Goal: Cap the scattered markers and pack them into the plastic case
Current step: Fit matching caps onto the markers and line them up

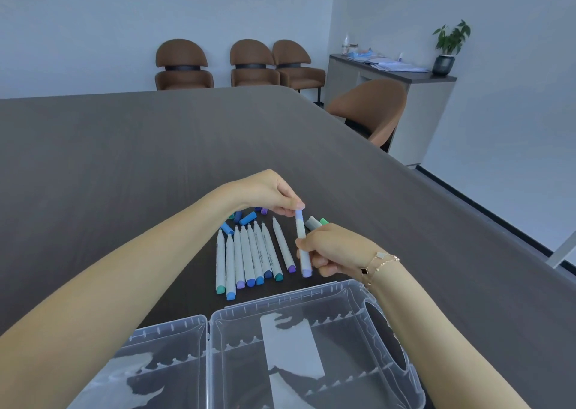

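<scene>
Left hand [274, 198] pinches the lilac cap [299, 214]; right hand [330, 249] grips the white lilac-ended marker [303, 246]. Misaligned pressing could leave the cap loose.

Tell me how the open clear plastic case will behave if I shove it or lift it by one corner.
The case looks thin-walled and holds no markers yet, so it is probably light and would slide easily on the smooth table. Its lid lies flat, joined along one edge, so lifting one corner would likely make it flop or swing. The thin clear walls may flex somewhat.
</scene>
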Demonstrator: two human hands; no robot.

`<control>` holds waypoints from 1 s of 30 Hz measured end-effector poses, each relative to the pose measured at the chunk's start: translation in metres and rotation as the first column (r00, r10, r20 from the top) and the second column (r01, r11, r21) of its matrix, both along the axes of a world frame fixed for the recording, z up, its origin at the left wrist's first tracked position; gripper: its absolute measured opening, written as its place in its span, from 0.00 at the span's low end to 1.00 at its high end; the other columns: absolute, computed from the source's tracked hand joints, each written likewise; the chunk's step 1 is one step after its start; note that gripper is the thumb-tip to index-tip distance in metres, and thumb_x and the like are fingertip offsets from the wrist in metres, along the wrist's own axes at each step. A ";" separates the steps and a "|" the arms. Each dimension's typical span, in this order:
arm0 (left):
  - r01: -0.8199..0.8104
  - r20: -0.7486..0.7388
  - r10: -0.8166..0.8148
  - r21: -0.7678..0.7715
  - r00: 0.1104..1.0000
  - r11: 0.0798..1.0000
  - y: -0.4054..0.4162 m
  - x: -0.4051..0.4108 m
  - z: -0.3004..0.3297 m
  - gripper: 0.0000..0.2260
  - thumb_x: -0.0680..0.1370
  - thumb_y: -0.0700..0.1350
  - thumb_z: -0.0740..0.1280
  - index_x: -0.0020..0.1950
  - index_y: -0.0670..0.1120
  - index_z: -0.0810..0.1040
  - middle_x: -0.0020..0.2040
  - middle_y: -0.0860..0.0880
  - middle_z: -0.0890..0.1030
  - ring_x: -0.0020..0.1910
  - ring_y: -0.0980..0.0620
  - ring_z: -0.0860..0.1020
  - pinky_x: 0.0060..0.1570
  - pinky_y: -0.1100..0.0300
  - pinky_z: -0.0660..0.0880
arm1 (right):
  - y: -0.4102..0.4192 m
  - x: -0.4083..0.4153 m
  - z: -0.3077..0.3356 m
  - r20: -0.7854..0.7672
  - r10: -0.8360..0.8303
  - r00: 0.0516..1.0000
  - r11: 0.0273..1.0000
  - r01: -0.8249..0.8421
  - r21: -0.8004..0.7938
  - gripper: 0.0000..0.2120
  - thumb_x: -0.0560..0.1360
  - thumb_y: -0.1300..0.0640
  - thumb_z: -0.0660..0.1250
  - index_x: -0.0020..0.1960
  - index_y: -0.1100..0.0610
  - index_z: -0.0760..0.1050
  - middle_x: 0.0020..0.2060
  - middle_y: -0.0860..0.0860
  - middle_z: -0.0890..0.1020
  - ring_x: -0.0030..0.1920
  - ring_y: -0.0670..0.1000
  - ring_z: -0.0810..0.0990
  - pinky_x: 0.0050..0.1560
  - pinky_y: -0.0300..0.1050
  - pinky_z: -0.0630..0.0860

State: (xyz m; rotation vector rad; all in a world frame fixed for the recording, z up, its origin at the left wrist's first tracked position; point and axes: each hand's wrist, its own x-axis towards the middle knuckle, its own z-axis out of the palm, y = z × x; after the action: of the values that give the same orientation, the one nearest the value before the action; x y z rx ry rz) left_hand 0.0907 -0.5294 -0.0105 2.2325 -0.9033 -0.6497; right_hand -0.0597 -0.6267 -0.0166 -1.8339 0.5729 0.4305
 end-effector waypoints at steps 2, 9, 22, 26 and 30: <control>0.032 0.062 -0.037 0.087 0.997 0.996 0.006 0.004 0.003 0.10 0.74 0.50 0.70 0.51 0.47 0.84 0.45 0.47 0.85 0.47 0.50 0.83 0.53 0.58 0.79 | -0.007 -0.001 -0.001 0.010 0.060 0.998 0.972 -0.057 -0.230 0.10 0.79 0.56 0.59 0.47 0.62 0.74 0.26 0.51 0.68 0.22 0.45 0.64 0.24 0.33 0.64; -0.152 0.330 0.101 0.132 0.939 0.980 0.025 0.025 0.014 0.10 0.77 0.45 0.67 0.55 0.45 0.82 0.54 0.49 0.82 0.50 0.54 0.78 0.49 0.61 0.72 | 0.003 -0.010 -0.011 0.025 0.202 0.979 0.601 -0.103 -0.792 0.11 0.79 0.51 0.61 0.52 0.59 0.74 0.40 0.51 0.77 0.39 0.48 0.74 0.39 0.35 0.70; -0.200 0.362 0.159 0.079 0.919 0.976 0.024 0.020 -0.011 0.10 0.76 0.48 0.69 0.50 0.43 0.83 0.51 0.50 0.80 0.50 0.53 0.78 0.51 0.59 0.75 | 0.015 0.006 -0.026 0.068 0.234 0.970 0.559 -0.077 -0.826 0.15 0.77 0.57 0.62 0.63 0.57 0.73 0.39 0.51 0.73 0.43 0.51 0.76 0.39 0.38 0.73; -0.213 0.382 0.138 0.162 0.914 0.964 0.014 0.020 -0.019 0.13 0.74 0.50 0.70 0.48 0.41 0.83 0.49 0.49 0.81 0.47 0.53 0.78 0.50 0.59 0.76 | 0.008 0.000 -0.029 0.120 0.180 0.976 0.514 0.011 -0.858 0.17 0.77 0.58 0.61 0.66 0.55 0.70 0.50 0.52 0.80 0.45 0.50 0.79 0.34 0.37 0.69; -0.182 0.400 0.086 0.209 0.912 0.961 0.010 0.017 -0.022 0.14 0.74 0.48 0.70 0.55 0.40 0.81 0.53 0.46 0.81 0.48 0.52 0.78 0.49 0.61 0.75 | 0.002 0.000 -0.029 0.075 0.164 0.984 0.464 -0.010 -0.886 0.20 0.78 0.58 0.60 0.70 0.53 0.66 0.56 0.52 0.79 0.53 0.51 0.80 0.45 0.40 0.75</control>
State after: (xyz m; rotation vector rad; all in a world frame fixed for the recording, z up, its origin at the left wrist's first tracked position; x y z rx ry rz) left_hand 0.1078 -0.5191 -0.0321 2.6785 -0.8809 -0.2632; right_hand -0.0597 -0.6248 -0.0458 -2.9069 0.6568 0.0018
